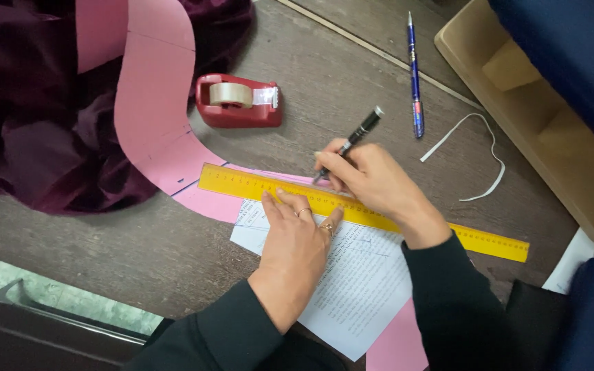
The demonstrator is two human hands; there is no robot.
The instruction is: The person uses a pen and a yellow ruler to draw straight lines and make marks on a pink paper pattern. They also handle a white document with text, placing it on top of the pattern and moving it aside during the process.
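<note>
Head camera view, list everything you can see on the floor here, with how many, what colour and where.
ruler: one, yellow, lying slantwise over the pink paper, pinned by the left hand
pink paper: one long curved strip, running from top left down under the ruler
printed sheet: one, white, under the left hand
tape dispenser: one, red with a clear roll, above the ruler
blue pen: one, lying loose at top right
white strip: one, thin and looped, right of the hands
velvet cloth: one, dark maroon, heaped at left
wooden floor: brown-grey boards
black pen: one, in the right hand, tip at the ruler's upper edge
left hand: flat on the ruler, rings on
right hand: gripping the black pen
</note>
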